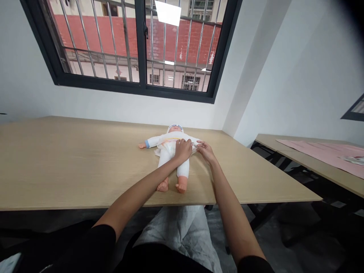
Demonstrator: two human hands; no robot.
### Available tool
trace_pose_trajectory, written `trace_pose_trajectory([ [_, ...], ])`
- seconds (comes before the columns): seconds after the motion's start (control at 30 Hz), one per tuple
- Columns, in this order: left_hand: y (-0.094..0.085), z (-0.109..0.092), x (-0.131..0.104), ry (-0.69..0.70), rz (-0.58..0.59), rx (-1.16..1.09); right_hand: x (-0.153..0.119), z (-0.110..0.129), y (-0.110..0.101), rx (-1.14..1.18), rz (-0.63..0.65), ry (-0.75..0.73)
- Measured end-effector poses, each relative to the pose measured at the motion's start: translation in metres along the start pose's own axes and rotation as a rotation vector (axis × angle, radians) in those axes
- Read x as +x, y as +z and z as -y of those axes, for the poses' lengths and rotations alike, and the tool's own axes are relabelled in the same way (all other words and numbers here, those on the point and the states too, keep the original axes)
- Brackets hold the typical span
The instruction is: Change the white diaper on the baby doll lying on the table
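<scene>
A baby doll (165,138) in a white outfit with a blue cuff lies on its back on the wooden table (85,163), feet toward me. Around its hips sits a white diaper (167,146) with a faint coloured print and frilled edges. My left hand (183,150) rests on the diaper's front, fingers curled and closed against it. At the doll's side, my right hand (205,151) pinches the diaper's edge between thumb and fingertips. The doll's far arm on the right is partly hidden behind my hands.
A second table (267,142) on the right carries a pink cloth (318,151) with something whitish on it. Behind the doll is a white wall (113,102) below a barred window (142,85). The near table edge runs just in front of my lap.
</scene>
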State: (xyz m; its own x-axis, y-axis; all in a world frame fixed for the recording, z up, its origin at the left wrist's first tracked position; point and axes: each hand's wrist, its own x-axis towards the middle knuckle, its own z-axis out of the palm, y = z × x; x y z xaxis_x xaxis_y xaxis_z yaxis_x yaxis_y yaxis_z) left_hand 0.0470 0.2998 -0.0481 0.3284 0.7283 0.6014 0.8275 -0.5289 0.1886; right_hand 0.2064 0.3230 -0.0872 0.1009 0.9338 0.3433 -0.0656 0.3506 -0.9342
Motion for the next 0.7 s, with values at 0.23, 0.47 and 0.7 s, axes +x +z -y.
trace_pose_trajectory([
  [0.23, 0.0009, 0.0008, 0.0, 0.002, -0.006, -0.01, -0.0012, -0.0001, -0.0013, -0.042, -0.043, 0.001],
  [0.47, 0.0007, 0.0007, 0.0, -0.002, 0.0, -0.01, -0.0007, -0.0001, -0.0021, 0.011, -0.061, 0.041],
  [0.7, -0.0022, -0.0004, -0.0008, -0.007, 0.01, 0.006, -0.0004, 0.0021, -0.0007, 0.051, -0.068, 0.065],
])
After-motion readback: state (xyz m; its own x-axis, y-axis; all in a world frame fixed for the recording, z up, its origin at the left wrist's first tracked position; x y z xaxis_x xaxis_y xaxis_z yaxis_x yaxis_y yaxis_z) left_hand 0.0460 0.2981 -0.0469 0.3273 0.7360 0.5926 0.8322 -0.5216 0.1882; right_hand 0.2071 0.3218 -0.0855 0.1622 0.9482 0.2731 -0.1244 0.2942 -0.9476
